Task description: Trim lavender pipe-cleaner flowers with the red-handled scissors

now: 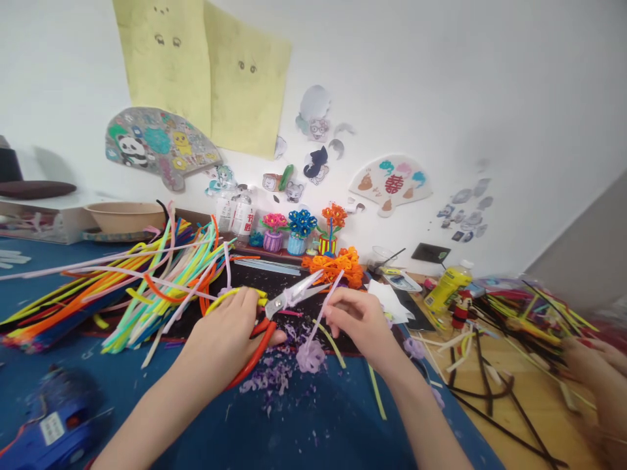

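Observation:
My left hand [232, 336] is closed around the red and yellow handles of a pair of scissors [287, 301], whose silver blades point right and stand slightly apart. My right hand [355, 320] pinches a thin lilac pipe cleaner [327, 300] just right of the blade tips. The stem runs down to a curled lilac puff [310, 356] resting on the blue mat [313, 424]. Purple fluff clippings [274, 375] lie scattered below the hands.
A big fan of coloured pipe cleaners [127, 287] spreads at left. Small pipe-cleaner flower pots [300, 234] and an orange bundle [336, 264] stand behind. A blue glue gun [59, 418] lies front left. Another person's hand [595, 369] reaches among black and yellow stems [519, 320] at right.

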Available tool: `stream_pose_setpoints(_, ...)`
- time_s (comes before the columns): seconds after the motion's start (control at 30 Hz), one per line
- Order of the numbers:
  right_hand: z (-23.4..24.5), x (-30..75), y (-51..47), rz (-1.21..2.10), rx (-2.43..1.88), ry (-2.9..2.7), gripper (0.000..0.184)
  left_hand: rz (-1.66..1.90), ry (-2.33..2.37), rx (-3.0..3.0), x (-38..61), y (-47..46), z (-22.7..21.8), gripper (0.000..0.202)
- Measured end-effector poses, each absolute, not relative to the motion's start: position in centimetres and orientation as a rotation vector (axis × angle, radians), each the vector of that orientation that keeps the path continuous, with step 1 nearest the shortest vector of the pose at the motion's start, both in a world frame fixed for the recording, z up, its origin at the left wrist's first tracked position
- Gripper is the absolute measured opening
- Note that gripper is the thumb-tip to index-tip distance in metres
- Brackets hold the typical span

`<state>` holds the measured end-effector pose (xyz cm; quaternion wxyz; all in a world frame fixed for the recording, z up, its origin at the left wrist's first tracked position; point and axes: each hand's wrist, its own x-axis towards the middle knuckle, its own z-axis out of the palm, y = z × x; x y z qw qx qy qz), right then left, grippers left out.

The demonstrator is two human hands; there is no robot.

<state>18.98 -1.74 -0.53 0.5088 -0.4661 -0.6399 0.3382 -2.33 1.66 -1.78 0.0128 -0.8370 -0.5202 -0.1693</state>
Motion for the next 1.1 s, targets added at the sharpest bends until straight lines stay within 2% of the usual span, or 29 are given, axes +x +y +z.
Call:
stream_pose_setpoints(0.2,-0.8,18.9,-2.1,1.037,-1.009,-1.517,0.017,-0.360,-1.403,-2.127,-2.6,1.0,-0.5,0.027)
stream_pose_setpoints(0.4,-1.1,18.9,-2.1,1.129,-0.917,-1.477,0.015,-0.572,-1.524,-2.187,-2.4,1.1,-0.7,0.027)
stream_pose_setpoints(0.5,-1.2,18.4,-2.3,1.170,-0.934,-1.508,0.012,-0.855,-1.879,-2.473,-1.6,1.4,-1.4,0.034)
stream_pose_setpoints(0.57,-1.2,17.8,-2.5,1.201,-0.945,-1.561,0.011,-1.186,-2.046,-2.823,-0.9,1.3,-1.8,0.038)
stream_pose_setpoints(0.67,-1.2,16.9,-2.6,1.213,-0.971,-1.653,0.010,-1.827,-1.753,-3.425,0.1,0.8,-2.3,0.032)
stream_pose_setpoints(0.8,-1.2,16.6,-2.6,1.176,-1.056,-1.699,0.011,-2.448,-1.658,-3.288,0.5,0.6,-2.6,0.028)
stream_pose_setpoints(0.87,-1.3,16.6,-2.5,1.164,-1.079,-1.692,0.010,-2.585,-1.638,-3.240,0.4,0.8,-2.8,0.027)
stream_pose_setpoints(0.97,-1.8,16.6,-2.2,1.158,-1.102,-1.658,0.009,-2.583,-1.645,-3.307,0.4,1.1,-3.1,0.026)
stream_pose_setpoints(1.1,-2.4,16.7,-1.6,1.137,-1.179,-1.659,0.010,-2.720,-1.788,-3.156,0.6,1.1,-3.3,0.035)
